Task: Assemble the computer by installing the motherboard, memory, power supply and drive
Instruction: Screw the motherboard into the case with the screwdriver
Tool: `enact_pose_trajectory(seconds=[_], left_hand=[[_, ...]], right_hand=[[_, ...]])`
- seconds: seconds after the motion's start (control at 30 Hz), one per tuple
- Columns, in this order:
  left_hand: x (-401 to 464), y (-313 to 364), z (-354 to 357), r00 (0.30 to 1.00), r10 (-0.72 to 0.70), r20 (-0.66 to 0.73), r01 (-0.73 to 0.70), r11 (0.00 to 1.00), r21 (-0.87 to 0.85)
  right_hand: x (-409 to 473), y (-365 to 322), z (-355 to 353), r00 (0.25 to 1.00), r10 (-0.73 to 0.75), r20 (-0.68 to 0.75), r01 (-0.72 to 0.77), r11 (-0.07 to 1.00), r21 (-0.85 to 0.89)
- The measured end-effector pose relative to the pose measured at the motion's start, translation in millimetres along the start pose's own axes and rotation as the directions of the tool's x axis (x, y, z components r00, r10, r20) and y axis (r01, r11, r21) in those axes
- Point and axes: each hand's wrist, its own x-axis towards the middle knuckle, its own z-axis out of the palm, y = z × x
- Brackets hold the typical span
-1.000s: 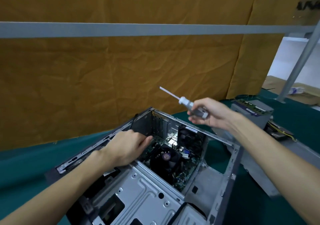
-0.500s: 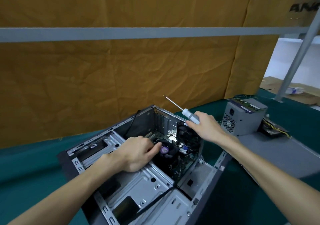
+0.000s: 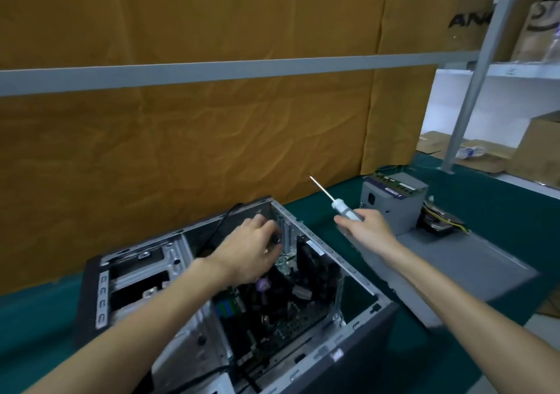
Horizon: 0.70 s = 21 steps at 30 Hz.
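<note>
right hand (image 3: pixel 365 227) gripping screwdriver (image 3: pixel 336 200), shaft angled up-left, away

A wrinkled mustard-brown cloth (image 3: pixel 212 151) hangs as a backdrop, with a grey bar (image 3: pixel 212 68) running level across it. A slanted grey post (image 3: pixel 472 72) rises at the far right. Past it are white shelves (image 3: pixel 454 97) with cardboard boxes (image 3: pixel 539 148). The green mat (image 3: pixel 497 212) covers the table, and a flat grey panel (image 3: pixel 472 269) lies on it to the right.
</note>
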Motion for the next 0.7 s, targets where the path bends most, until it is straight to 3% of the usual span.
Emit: enact_pose_trajectory(seconds=[0.07, 0.2, 0.33, 0.53, 0.7], left_hand=[[30, 22, 14, 0.995, 0.085, -0.055, -0.082, 0.995, 0.058], [65, 38, 31, 0.973, 0.217, -0.081, -0.219, 0.975, -0.022], [68, 36, 46, 0.973, 0.170, -0.155, -0.195, 0.967, -0.166], [67, 40, 48, 0.973, 0.134, -0.189, -0.178, 0.956, -0.234], [65, 41, 48, 0.976, 0.130, -0.175, -0.171, 0.954, -0.246]], right_hand=[[19, 24, -8, 0.998, 0.020, -0.060, -0.017, 0.999, 0.046], [50, 82, -20, 0.990, 0.123, -0.061, -0.135, 0.954, -0.266], [68, 120, -14, 0.977, 0.215, -0.003, -0.205, 0.924, -0.322], [92, 120, 8, 0.995, 0.088, -0.044, -0.099, 0.922, -0.374], [111, 110, 23, 0.995, 0.066, -0.079, -0.093, 0.906, -0.413]])
